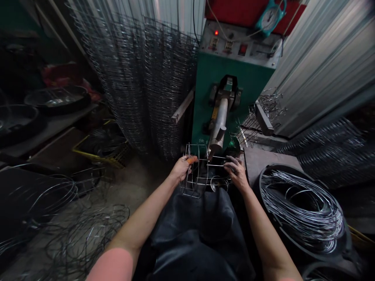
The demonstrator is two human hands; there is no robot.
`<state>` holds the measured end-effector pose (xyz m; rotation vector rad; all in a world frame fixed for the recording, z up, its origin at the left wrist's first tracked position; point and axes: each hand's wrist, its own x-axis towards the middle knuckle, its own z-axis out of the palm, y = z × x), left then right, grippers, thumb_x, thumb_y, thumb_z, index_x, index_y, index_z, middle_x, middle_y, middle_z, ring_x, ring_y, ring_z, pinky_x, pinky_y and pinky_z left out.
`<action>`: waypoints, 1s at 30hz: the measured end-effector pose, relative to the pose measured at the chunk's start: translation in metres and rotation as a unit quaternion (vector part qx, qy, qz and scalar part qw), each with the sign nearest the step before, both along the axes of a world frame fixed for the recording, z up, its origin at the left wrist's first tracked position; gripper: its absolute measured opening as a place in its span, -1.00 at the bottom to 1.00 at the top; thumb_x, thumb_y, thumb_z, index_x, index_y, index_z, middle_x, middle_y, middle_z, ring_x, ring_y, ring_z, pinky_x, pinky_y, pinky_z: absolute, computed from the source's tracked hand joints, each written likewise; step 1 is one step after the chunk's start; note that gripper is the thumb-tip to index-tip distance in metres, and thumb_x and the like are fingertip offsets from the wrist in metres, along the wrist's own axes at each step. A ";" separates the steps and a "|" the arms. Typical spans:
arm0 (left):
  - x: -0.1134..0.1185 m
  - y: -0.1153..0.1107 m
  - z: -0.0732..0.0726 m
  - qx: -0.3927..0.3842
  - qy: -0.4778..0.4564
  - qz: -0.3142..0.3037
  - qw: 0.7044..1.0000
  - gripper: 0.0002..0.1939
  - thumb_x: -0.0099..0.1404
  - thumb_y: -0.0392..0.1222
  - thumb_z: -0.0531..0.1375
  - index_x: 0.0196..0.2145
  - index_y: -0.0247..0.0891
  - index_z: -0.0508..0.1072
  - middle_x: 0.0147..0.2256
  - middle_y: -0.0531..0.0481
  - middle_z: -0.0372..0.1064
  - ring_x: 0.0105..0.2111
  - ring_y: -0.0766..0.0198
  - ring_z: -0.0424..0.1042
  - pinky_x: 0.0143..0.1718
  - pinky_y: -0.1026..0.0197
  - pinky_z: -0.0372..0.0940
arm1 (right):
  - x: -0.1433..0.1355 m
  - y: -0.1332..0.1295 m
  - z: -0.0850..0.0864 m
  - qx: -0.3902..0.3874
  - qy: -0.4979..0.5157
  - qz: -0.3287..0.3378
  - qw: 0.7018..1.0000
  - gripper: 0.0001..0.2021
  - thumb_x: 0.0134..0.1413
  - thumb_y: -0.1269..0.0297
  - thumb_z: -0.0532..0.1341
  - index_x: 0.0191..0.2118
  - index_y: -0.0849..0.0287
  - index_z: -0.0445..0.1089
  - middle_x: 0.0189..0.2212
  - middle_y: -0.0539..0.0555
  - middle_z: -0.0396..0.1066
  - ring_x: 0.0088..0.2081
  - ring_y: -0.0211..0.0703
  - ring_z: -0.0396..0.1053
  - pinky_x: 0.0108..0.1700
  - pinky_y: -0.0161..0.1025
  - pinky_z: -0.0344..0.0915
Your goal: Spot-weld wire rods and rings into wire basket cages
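Observation:
A wire frame (pixel 198 171), a small basket of bent metal rods, is held in front of a green spot welder (pixel 202 93). My left hand (pixel 181 168) is closed on its left side, with an orange cover on one finger. At its right side my right hand (pixel 235 169), fingers bent and darkened, grips the ends of the wires. Between my hands, the tip of the welder's metal arm (pixel 218 128) comes down at the frame; whether they touch I cannot tell. A wire ring (pixel 219 183) shows low within the frame. A dark apron (pixel 202 234) covers my lap.
Tall stacks of wire baskets (pixel 164 89) stand behind on the left. To the right, a black tub (pixel 265 207) holds coiled wire rings (pixel 304 207). Loose wire (pixel 84 234) covers the floor at left, near a yellow crate (pixel 88 150). A teal dial clock (pixel 268 18) hangs above.

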<state>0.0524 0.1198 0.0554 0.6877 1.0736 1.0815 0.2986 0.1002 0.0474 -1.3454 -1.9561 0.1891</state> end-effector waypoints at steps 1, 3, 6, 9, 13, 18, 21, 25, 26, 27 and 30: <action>0.000 0.000 0.001 -0.001 -0.001 0.002 1.000 -0.67 -0.16 -0.09 0.33 -0.50 -0.29 0.30 -0.49 0.08 0.35 -0.72 0.58 -0.06 -0.73 0.39 -0.16 | 0.000 0.000 0.000 -0.003 0.002 0.002 1.000 -0.83 0.09 0.19 0.11 -0.37 0.04 0.44 -0.04 0.02 0.35 -0.05 0.02 0.15 0.02 0.04 0.12; 0.001 0.000 0.002 0.000 -0.004 0.004 1.000 -0.68 -0.17 -0.10 0.33 -0.51 -0.29 0.31 -0.49 0.07 0.35 -0.72 0.58 -0.05 -0.73 0.39 -0.16 | 0.000 0.001 0.001 -0.006 0.006 0.010 1.000 -0.82 0.09 0.18 0.11 -0.37 0.04 0.44 -0.05 0.02 0.35 -0.05 0.02 0.15 0.03 0.04 0.12; 0.001 0.001 0.003 0.008 -0.010 0.003 1.000 -0.68 -0.17 -0.10 0.34 -0.52 -0.30 0.31 -0.50 0.07 0.35 -0.72 0.58 -0.05 -0.74 0.39 -0.17 | 0.001 0.002 0.002 -0.008 0.016 0.019 1.000 -0.81 0.10 0.17 0.10 -0.37 0.05 0.43 -0.06 0.03 0.36 -0.06 0.01 0.15 0.02 0.03 0.12; 0.002 0.004 0.000 0.015 -0.011 -0.004 1.000 -0.68 -0.16 -0.09 0.33 -0.52 -0.30 0.32 -0.49 0.06 0.36 -0.72 0.58 -0.06 -0.75 0.39 -0.17 | 0.003 0.004 0.002 -0.024 0.019 0.019 0.999 -0.81 0.10 0.16 0.10 -0.37 0.05 0.43 -0.05 0.04 0.36 -0.07 0.01 0.16 0.02 0.04 0.10; 0.003 0.008 -0.003 0.016 -0.012 0.002 1.000 -0.69 -0.16 -0.11 0.33 -0.50 -0.30 0.33 -0.48 0.06 0.36 -0.72 0.59 -0.05 -0.74 0.39 -0.16 | 0.006 0.008 0.003 -0.051 0.015 0.018 0.998 -0.81 0.09 0.15 0.10 -0.37 0.05 0.42 -0.03 0.03 0.34 -0.04 0.02 0.13 0.04 0.05 0.08; 0.005 0.015 -0.001 -0.003 -0.027 0.000 1.000 -0.69 -0.16 -0.13 0.34 -0.51 -0.31 0.32 -0.51 0.07 0.34 -0.74 0.60 -0.07 -0.74 0.39 -0.17 | 0.008 0.017 0.006 -0.063 0.009 0.022 0.998 -0.79 0.09 0.13 0.09 -0.37 0.06 0.42 -0.01 0.03 0.33 -0.03 0.02 0.13 0.05 0.05 0.06; 0.006 0.020 -0.001 -0.007 -0.029 0.000 1.000 -0.70 -0.16 -0.14 0.34 -0.51 -0.31 0.31 -0.52 0.07 0.34 -0.74 0.60 -0.07 -0.75 0.40 -0.17 | 0.009 0.022 0.009 -0.073 0.008 0.025 0.997 -0.78 0.09 0.12 0.09 -0.38 0.07 0.43 -0.02 0.05 0.33 -0.03 0.02 0.15 0.06 0.04 0.05; 0.007 0.026 -0.004 -0.015 -0.030 0.001 0.999 -0.70 -0.16 -0.17 0.34 -0.50 -0.31 0.32 -0.54 0.07 0.33 -0.73 0.59 -0.03 -0.75 0.42 -0.16 | 0.010 0.025 0.010 -0.090 0.016 0.031 0.995 -0.77 0.09 0.11 0.09 -0.37 0.09 0.43 -0.02 0.07 0.33 -0.01 0.01 0.14 0.05 0.03 0.04; 0.007 0.027 -0.004 -0.017 -0.031 0.000 0.999 -0.70 -0.16 -0.17 0.34 -0.50 -0.31 0.32 -0.54 0.07 0.33 -0.73 0.59 -0.03 -0.75 0.42 -0.16 | 0.010 0.025 0.009 -0.096 0.016 0.029 0.995 -0.76 0.09 0.11 0.09 -0.37 0.09 0.43 -0.02 0.07 0.33 -0.01 0.01 0.14 0.05 0.03 0.03; 0.007 0.027 -0.004 -0.019 -0.031 -0.002 0.999 -0.70 -0.16 -0.17 0.34 -0.50 -0.32 0.32 -0.54 0.07 0.33 -0.74 0.59 -0.03 -0.76 0.42 -0.17 | 0.010 0.025 0.009 -0.102 0.016 0.026 0.994 -0.76 0.09 0.11 0.09 -0.38 0.09 0.43 -0.02 0.07 0.33 -0.01 0.01 0.14 0.05 0.03 0.03; 0.007 0.028 -0.003 -0.021 -0.033 -0.012 0.999 -0.71 -0.16 -0.18 0.34 -0.50 -0.33 0.34 -0.55 0.07 0.33 -0.75 0.60 -0.04 -0.76 0.41 -0.19 | 0.010 0.023 0.009 -0.112 0.017 0.023 0.993 -0.76 0.09 0.10 0.09 -0.37 0.09 0.43 0.00 0.07 0.31 -0.01 0.01 0.14 0.06 0.03 0.02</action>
